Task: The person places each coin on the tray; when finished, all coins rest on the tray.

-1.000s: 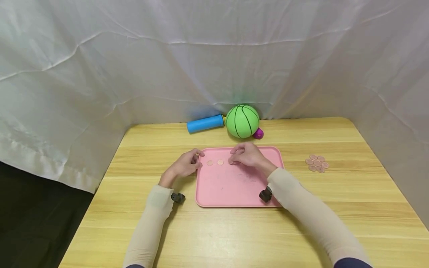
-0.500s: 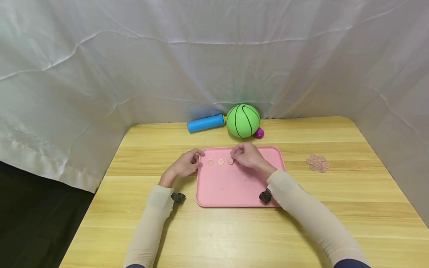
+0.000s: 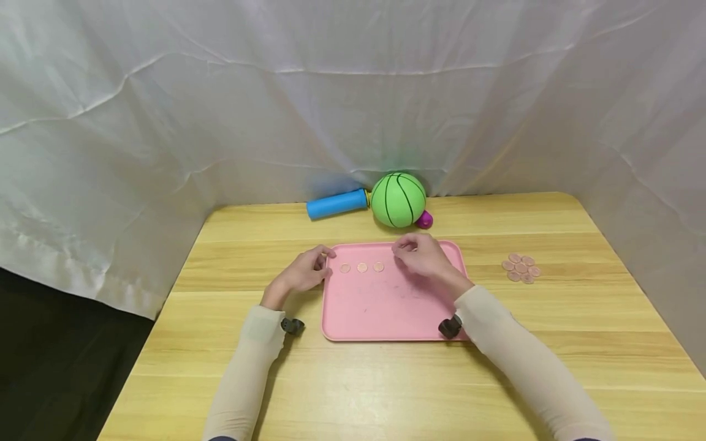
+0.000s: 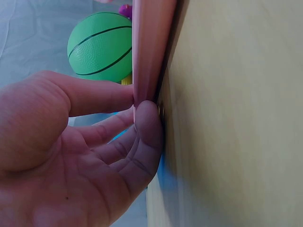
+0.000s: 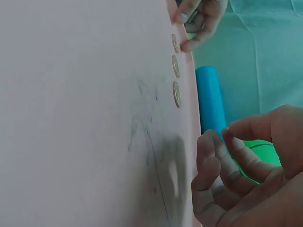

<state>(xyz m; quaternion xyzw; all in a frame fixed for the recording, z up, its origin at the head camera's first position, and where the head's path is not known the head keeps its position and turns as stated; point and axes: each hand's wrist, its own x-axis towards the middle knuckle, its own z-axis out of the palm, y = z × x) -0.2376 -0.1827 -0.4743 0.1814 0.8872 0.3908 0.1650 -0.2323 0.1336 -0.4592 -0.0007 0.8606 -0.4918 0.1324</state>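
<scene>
My left hand [image 3: 306,269] grips the upper left edge of a pink tray [image 3: 386,312]; in the left wrist view the thumb meets the rim and the fingertips bend at its outer side. Three copper-coloured coins [image 3: 362,267] lie flat in a row along the tray's far side, running right from that hand. Just right of the third coin [image 5: 177,94], my right hand [image 3: 421,254] hovers over the tray with loosely curled fingers. Nothing shows between its thumb and fingertips in the right wrist view.
Several more coins [image 3: 521,267] lie clustered on the wooden table [image 3: 353,386], right of the tray. Behind the tray are a blue hand pump [image 3: 336,204], a green ball [image 3: 398,199] with black lines and a small purple object [image 3: 425,220]. Pale cloth [image 3: 353,110] hangs around the back and sides.
My right hand has let go of the third coin, which now lies in the row, and has drawn away to the right. The left hand has stayed at the tray's edge.
</scene>
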